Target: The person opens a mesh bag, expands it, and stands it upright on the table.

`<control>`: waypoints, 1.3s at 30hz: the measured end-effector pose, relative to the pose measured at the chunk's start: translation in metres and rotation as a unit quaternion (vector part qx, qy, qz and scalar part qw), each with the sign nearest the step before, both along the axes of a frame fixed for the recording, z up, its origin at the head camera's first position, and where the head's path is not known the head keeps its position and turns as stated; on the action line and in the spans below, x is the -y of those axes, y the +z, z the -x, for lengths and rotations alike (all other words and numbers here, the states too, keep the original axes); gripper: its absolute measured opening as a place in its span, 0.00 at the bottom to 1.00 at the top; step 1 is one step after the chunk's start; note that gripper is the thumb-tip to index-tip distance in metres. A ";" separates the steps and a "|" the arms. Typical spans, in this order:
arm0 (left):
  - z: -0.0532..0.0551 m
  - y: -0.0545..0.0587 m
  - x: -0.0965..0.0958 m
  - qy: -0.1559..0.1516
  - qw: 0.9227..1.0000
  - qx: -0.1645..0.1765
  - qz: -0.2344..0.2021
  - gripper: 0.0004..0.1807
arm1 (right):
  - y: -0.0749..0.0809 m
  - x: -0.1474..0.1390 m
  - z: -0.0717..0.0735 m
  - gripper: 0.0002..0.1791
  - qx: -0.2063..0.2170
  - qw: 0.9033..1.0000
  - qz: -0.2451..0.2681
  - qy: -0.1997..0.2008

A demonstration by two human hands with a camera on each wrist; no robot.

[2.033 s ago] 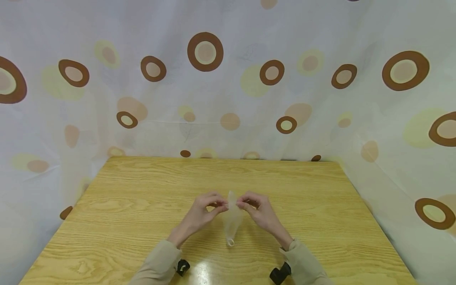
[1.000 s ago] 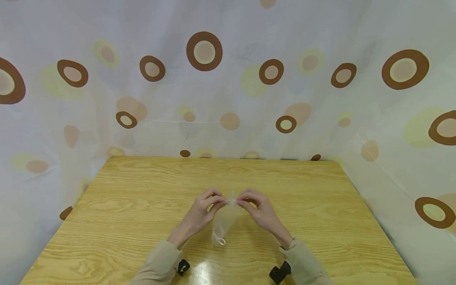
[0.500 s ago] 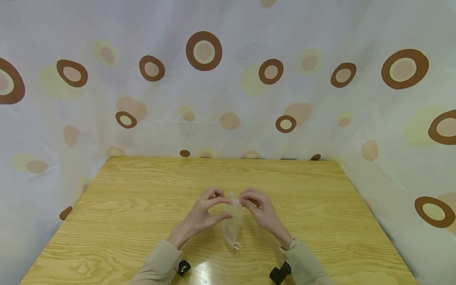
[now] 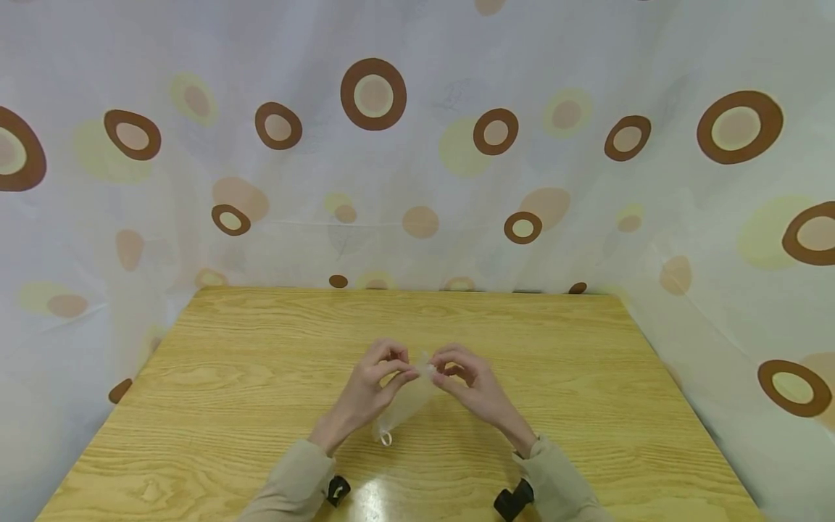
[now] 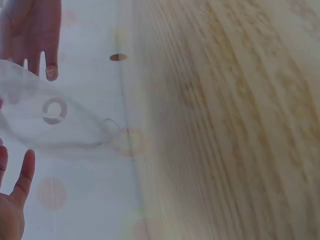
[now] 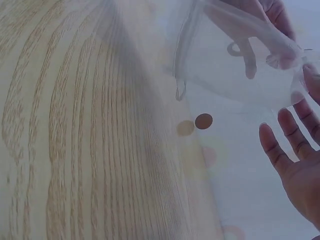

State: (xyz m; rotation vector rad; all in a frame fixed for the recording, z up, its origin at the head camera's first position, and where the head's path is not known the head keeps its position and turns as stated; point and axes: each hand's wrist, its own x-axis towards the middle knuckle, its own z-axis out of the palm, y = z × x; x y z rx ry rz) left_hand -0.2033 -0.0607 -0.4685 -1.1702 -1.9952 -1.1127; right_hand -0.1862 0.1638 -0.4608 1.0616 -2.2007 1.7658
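Note:
A sheer white mesh bag hangs between both hands above the table, its lower end swung to the left. A small white loop sits at that end. My left hand pinches near the gathered top with thumb and index finger. Opposite it, my right hand pinches the same top from the right. Through the see-through bag in the right wrist view, fingers of the left hand show. In the left wrist view the bag spreads between the two hands, the pinching fingertips cut off at the edge.
The wooden table lies beneath the hands. A patterned curtain with brown rings stands behind it and along both sides. Black wrist devices sit by the beige sleeves.
The bag's lower end swings left, right, then left again. Half a second ago my left thumb and index finger were spread apart; now they pinch. The right hand stays nearly in place.

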 end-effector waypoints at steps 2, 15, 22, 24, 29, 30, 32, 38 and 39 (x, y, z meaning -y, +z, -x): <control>-0.001 0.000 -0.001 -0.003 1.000 0.001 -0.002 0.02 | -0.001 0.000 0.001 0.06 0.003 1.000 -0.004 -0.004; -0.004 -0.002 0.000 -0.029 0.999 0.033 -0.028 0.07 | 0.001 -0.001 0.003 0.10 -0.030 0.998 -0.012 -0.045; -0.004 -0.002 -0.003 -0.037 0.997 0.031 -0.062 0.05 | 0.000 -0.001 0.000 0.07 0.003 1.000 -0.008 -0.015; -0.004 -0.002 -0.004 -0.035 0.996 0.023 -0.075 0.04 | 0.000 -0.001 -0.001 0.06 0.011 1.000 -0.011 -0.008; -0.005 -0.003 -0.007 -0.045 0.995 0.035 -0.079 0.06 | 0.000 0.001 -0.001 0.05 0.017 1.000 -0.005 -0.014; -0.005 -0.004 -0.007 -0.051 0.995 0.043 -0.076 0.08 | 0.000 0.001 -0.001 0.05 0.017 1.000 0.001 -0.017; -0.006 -0.004 -0.007 -0.060 0.994 0.059 -0.070 0.10 | 0.000 0.001 -0.001 0.05 0.013 1.000 0.011 -0.016; -0.008 -0.001 -0.006 -0.090 0.986 0.110 -0.083 0.02 | 0.001 -0.001 0.001 0.08 -0.006 1.000 0.023 0.006; -0.008 0.000 -0.006 -0.097 0.985 0.116 -0.087 0.03 | 0.001 -0.002 0.001 0.08 -0.008 1.000 0.024 0.009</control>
